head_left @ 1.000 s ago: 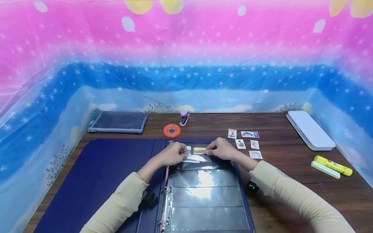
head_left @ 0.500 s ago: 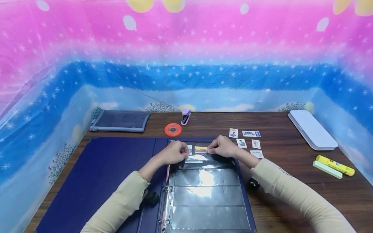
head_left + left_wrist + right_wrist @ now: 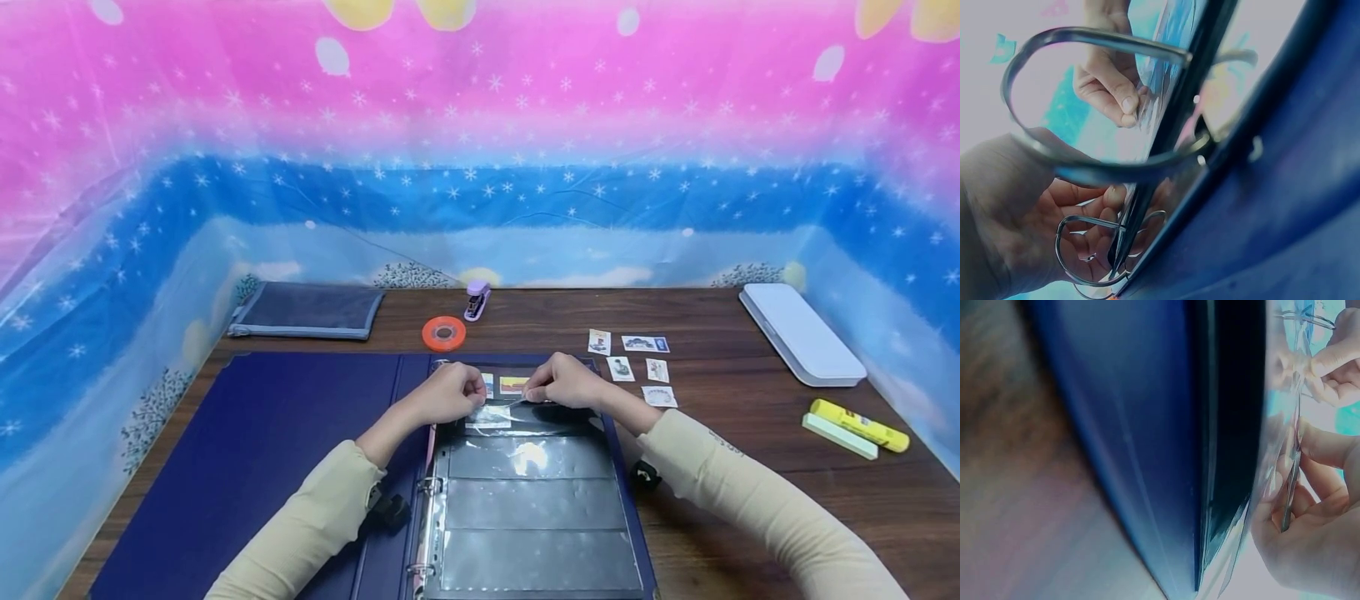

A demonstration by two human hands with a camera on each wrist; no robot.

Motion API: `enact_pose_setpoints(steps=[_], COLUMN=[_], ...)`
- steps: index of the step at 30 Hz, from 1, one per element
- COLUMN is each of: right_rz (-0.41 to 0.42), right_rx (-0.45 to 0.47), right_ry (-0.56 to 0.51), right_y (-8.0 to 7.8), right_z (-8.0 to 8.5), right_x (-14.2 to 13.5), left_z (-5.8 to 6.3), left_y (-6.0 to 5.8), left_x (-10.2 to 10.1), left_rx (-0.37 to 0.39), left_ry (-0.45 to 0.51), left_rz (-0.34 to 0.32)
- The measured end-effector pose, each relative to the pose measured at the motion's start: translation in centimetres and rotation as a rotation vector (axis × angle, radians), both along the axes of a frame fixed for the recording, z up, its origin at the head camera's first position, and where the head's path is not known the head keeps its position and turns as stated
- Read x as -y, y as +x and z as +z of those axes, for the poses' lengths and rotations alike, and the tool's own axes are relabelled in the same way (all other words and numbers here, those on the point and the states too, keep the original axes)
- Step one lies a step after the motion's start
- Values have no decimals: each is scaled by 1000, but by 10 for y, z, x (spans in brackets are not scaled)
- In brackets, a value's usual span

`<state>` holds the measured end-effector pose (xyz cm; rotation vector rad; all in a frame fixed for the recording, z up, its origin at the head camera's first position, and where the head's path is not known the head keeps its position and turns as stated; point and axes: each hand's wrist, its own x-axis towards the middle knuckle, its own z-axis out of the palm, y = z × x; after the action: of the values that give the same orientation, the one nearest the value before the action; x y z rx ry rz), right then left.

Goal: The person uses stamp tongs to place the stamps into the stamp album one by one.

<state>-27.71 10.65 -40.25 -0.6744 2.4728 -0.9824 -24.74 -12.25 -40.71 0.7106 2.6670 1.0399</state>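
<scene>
A ring binder (image 3: 300,467) lies spread on the table, a clear pocket page (image 3: 536,508) with dark backing on its right side. At the page's top pocket, my left hand (image 3: 450,393) pinches the clear film near the ring side. My right hand (image 3: 566,382) pinches the same film (image 3: 1294,469) farther right, and the film bends between the two hands. Just past my fingertips show a yellow-and-red stamp (image 3: 513,385) and a bluish stamp (image 3: 490,385), partly covered by my left fingers. Several loose stamps (image 3: 619,368) lie right of the binder.
Behind the binder are a grey zip pouch (image 3: 311,312), an orange tape roll (image 3: 444,333) and a purple stapler (image 3: 476,302). At right lie a white case (image 3: 802,335), a yellow glue stick (image 3: 858,425) and a pale green bar (image 3: 840,437). Metal rings (image 3: 1088,250) stand up beside my left hand.
My right hand has shifted slightly left, toward my left hand. The film between them now bows more, and the glare on the page has changed shape. The left hand stays nearly in place.
</scene>
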Motion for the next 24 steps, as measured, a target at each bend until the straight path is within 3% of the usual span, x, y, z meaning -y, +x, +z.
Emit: enact_pose_setpoints(steps=[14,20,24], right_rz=[17,72,128], right_rx=[18,59,24], right_ry=[6,-1,-11], right_y=[-3,-9,-14], right_z=[-3,-1,5], right_x=[2,-1,-8], left_z=[4,1,0], left_y=[0,1,5], left_x=[-4,-6,-6], left_rx=[-24,-98,-148], left_ry=[-18,-47,-91], left_rz=[-24,-57,-76])
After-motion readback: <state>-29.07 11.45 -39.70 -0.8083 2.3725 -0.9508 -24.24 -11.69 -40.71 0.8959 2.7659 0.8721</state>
